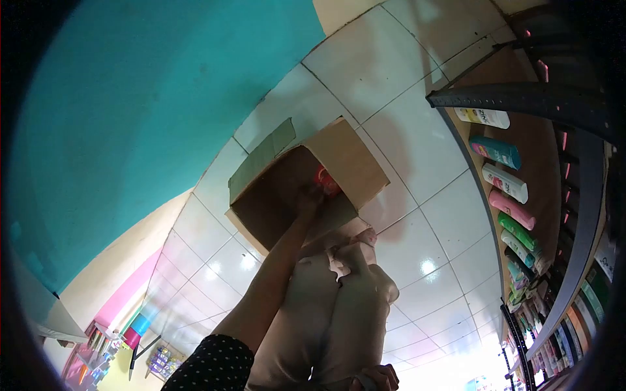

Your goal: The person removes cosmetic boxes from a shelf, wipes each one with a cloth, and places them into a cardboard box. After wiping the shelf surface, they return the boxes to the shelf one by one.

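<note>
A brown cardboard box (349, 153) stands on the tiled floor with its top flaps spread. My left arm, in a dark polka-dot sleeve, reaches down into it. Inside, my left hand (309, 197) is in shadow, its fingers closed at the edge of a shiny red packet (328, 182). The packet lies against the box's inner side, and its print is too blurred to read. At the bottom edge of the view, my right hand (378, 378) rests by my lap with its fingers curled. Whatever it may hold is hidden.
Rows of bottles, among them a teal bottle (495, 152) and a pink bottle (512, 209), stand on a shelf (479, 156) at the right. A black metal post (521, 98) juts out there. A teal wall (150, 124) rises on the left.
</note>
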### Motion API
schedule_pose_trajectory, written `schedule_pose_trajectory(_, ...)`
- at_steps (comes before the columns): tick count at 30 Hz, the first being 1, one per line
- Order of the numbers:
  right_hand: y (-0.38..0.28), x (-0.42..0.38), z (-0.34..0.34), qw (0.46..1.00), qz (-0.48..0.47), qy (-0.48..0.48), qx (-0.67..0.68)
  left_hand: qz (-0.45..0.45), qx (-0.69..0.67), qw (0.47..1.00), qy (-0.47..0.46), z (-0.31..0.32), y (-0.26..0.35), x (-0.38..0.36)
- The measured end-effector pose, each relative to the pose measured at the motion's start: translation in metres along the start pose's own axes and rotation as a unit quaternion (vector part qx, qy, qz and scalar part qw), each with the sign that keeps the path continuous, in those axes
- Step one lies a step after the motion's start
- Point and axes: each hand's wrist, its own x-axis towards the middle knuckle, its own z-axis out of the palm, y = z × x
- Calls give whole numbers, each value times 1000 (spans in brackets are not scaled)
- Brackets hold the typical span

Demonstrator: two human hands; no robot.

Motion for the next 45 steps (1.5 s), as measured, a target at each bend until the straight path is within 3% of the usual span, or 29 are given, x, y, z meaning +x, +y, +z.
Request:
schedule_pose_trajectory(2, 0, 0, -3, 1000, 7, -4, -2, 34, 13, 999, 38, -6, 9, -2)
schedule_pose_trajectory(4, 1, 0, -7, 1000, 13, -6, -6, -56, 94, 982, -154, -26, 19, -3)
schedule_pose_trajectory(5, 1, 0, -8, 1000, 15, -7, -7, -56, 93, 982, -154, -33, 25, -4)
schedule_pose_trajectory(7, -1, -1, -10, 1000, 21, -11, -7, -83, -115, 987, -74, -42, 29, -9)
schedule_pose_trajectory(10, -8, -8, -17, 999, 27, -17, -3, -68, -100, 989, -87, -45, 25, -2)
schedule_pose_trajectory(14, -38, -29, -39, 999, 32, -21, 3, -167, 54, 982, -68, -154, 158, -23)
schedule_pose_trajectory(16, -61, -38, -55, 1000, 24, -17, 9, 22, -123, 992, -3, -199, 200, -48)
schedule_pose_trajectory(17, -77, -44, -65, 1000, 20, -13, 10, 29, -125, 992, 4, -220, 220, -63)
schedule_pose_trajectory(19, -90, -54, -73, 999, 30, -28, 3, 168, -231, 957, 44, -264, 260, -99)
schedule_pose_trajectory(21, -97, -60, -75, 999, 20, -44, 5, 238, -131, 959, 77, -326, 314, -143)
schedule_pose_trajectory(23, -106, -61, -81, 973, 161, 38, 163, 98, -324, 941, -28, -370, 354, -193)
schedule_pose_trajectory(24, -124, -52, -94, 925, 234, 70, 292, 187, -250, 950, -4, -387, 367, -213)
schedule_pose_trajectory(25, -146, -43, -110, 928, 203, 115, 290, 266, -171, 949, 16, -405, 380, -236)
schedule_pose_trajectory(27, -238, -23, -154, 959, 36, 162, 231, 296, -160, 942, -7, -438, 410, -279)
schedule_pose_trajectory(29, -286, -18, -186, 960, -150, 77, 224, 289, -171, 942, 3, -479, 447, -316)
schedule_pose_trajectory(30, -311, -18, -203, 951, -289, 45, 98, 272, -181, 945, -5, -496, 459, -334)
schedule_pose_trajectory(33, -347, -26, -222, 901, -430, -3, 60, 242, -213, 941, 103, -537, 483, -353)
schedule_pose_trajectory(34, -354, -32, -228, 896, -441, -1, 54, 313, -158, 919, 180, -556, 487, -352)
schedule_pose_trajectory(35, -363, -35, -231, 905, -413, -42, 96, 320, -162, 914, 193, -566, 490, -359)
schedule_pose_trajectory(38, -398, -37, -240, 906, -395, -93, 121, 298, -120, 904, 283, -587, 498, -375)
schedule_pose_trajectory(45, -456, -24, -228, 879, -432, -191, 60, 279, -79, 882, 372, -620, 486, -369)
